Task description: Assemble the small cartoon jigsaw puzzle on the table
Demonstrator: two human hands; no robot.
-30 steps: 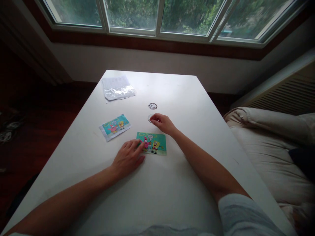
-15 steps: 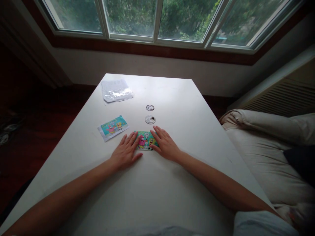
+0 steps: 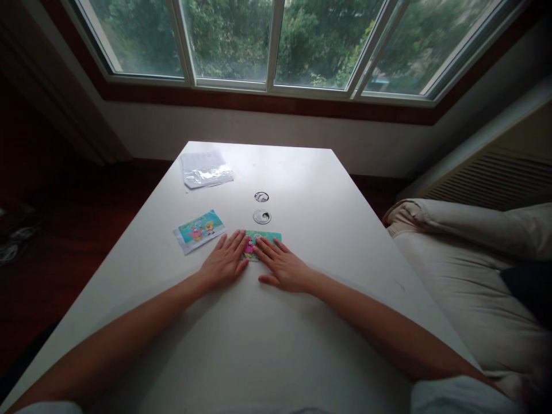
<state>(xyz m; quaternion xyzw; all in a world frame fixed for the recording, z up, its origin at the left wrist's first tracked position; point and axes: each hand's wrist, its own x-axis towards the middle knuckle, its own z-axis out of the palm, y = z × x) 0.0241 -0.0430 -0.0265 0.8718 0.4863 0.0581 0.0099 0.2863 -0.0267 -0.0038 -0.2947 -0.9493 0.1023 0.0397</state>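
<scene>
A small green cartoon picture (image 3: 272,235) lies flat on the white table, partly covered by both hands. My left hand (image 3: 223,260) rests palm down over its left edge, fingers stretched out. Across the picture's middle and right part, my right hand (image 3: 281,264) lies flat with fingers extended, its thumb on the bare tabletop. To the left sits a second cartoon picture (image 3: 200,229) with a white border, tilted on the table. Beyond the hands are two round cable holes (image 3: 261,217), one behind the other.
A clear plastic sleeve with papers (image 3: 207,169) lies at the far left corner of the white table (image 3: 297,172). A beige couch (image 3: 452,276) stands along the right side. Windows (image 3: 233,43) line the wall beyond the table.
My right hand has slid left and slightly nearer over the picture, uncovering its upper right corner. My left hand stays at the left edge. The camera view has tilted up a little.
</scene>
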